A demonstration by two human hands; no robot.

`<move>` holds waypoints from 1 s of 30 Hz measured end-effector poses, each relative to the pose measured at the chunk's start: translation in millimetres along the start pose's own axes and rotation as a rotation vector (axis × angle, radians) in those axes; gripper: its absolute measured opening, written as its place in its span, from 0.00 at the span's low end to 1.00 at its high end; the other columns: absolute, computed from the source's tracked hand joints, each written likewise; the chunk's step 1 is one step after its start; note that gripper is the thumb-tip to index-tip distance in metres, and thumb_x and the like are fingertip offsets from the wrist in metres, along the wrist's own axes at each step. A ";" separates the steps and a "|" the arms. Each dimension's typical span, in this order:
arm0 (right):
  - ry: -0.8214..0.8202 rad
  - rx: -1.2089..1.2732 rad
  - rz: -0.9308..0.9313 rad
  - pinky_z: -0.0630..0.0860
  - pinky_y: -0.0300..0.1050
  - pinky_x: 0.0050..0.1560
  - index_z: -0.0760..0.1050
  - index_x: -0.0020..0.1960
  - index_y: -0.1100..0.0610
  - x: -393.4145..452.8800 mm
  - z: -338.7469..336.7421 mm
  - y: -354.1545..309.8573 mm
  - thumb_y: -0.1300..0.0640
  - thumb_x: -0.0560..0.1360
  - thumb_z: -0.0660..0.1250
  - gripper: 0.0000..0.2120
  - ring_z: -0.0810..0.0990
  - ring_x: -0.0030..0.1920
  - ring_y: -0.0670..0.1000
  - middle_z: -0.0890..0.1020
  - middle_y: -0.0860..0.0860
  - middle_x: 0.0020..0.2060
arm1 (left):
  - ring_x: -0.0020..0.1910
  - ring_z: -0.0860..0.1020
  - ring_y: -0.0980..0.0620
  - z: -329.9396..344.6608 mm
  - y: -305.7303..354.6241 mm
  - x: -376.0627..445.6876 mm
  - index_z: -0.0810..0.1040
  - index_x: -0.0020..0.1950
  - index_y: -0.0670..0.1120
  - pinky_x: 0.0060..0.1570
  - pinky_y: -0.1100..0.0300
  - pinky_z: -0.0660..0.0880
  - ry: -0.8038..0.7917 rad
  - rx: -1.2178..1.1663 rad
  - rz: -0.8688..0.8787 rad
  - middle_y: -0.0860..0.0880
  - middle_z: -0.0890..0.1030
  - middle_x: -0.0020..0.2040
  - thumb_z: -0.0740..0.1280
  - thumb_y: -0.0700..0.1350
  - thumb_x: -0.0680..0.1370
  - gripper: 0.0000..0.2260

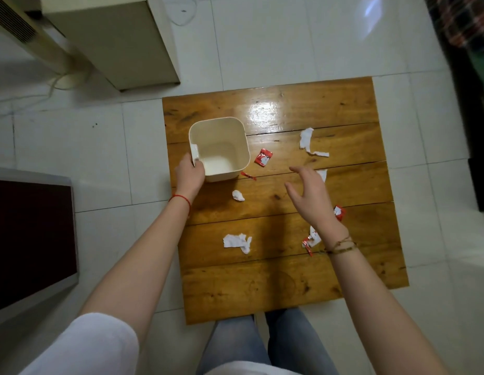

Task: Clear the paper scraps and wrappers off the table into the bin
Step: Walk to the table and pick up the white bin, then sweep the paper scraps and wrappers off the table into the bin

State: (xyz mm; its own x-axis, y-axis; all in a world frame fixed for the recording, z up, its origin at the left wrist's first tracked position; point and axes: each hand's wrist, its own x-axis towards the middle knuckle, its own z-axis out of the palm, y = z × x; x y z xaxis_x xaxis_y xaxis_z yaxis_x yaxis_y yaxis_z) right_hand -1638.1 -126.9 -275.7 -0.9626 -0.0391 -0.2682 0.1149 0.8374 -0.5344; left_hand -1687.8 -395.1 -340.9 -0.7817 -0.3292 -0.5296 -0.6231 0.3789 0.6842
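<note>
A cream square bin (242, 136) stands empty on the left part of the wooden table (289, 280). My left hand (189, 175) grips the bin's near-left rim. My right hand (309, 194) hovers open over the table's middle, holding nothing. White paper scraps lie at the far right (307, 138), by the bin (238, 195), near the front (236, 242), and one (322, 174) partly hidden behind my right hand. Red wrappers lie beside the bin (263, 157), at its corner (248, 175), beside my right wrist (339, 212) and below it (308, 243).
The low table stands on a white tiled floor. A beige cabinet (113, 41) is at the back left, a dark panel (29, 239) at the left, dark furniture (473, 90) along the right. My knees (257, 345) are at the table's near edge.
</note>
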 end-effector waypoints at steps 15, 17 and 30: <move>0.005 0.016 -0.032 0.67 0.46 0.66 0.69 0.68 0.57 -107.9 -29.7 46.9 0.54 0.78 0.64 0.19 0.71 0.66 0.52 0.76 0.53 0.63 | 0.60 0.75 0.45 6.4 -27.4 -178.6 0.73 0.65 0.46 0.55 0.53 0.76 -0.017 -0.001 0.027 0.46 0.78 0.58 0.56 0.43 0.80 0.15; -0.005 0.012 -0.046 0.67 0.46 0.66 0.69 0.68 0.57 -126.7 -33.9 63.4 0.54 0.79 0.63 0.20 0.71 0.66 0.52 0.75 0.53 0.64 | 0.60 0.74 0.44 16.6 -37.0 -212.9 0.73 0.66 0.47 0.56 0.51 0.76 0.005 -0.001 0.013 0.46 0.77 0.59 0.57 0.44 0.80 0.15; -0.087 -0.068 -0.234 0.69 0.48 0.64 0.69 0.67 0.57 -217.9 -48.2 163.8 0.53 0.78 0.63 0.19 0.72 0.64 0.53 0.76 0.54 0.63 | 0.52 0.76 0.47 123.3 -99.1 -422.6 0.75 0.63 0.46 0.53 0.51 0.77 0.075 -0.016 -0.047 0.46 0.79 0.54 0.58 0.42 0.79 0.14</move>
State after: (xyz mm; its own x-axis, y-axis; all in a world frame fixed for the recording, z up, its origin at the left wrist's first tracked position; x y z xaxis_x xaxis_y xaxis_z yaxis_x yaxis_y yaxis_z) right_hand -1421.3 45.1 -266.2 -0.9360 -0.2802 -0.2130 -0.1281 0.8348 -0.5354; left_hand -1298.8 -186.9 -246.8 -0.7472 -0.4105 -0.5227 -0.6582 0.3481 0.6675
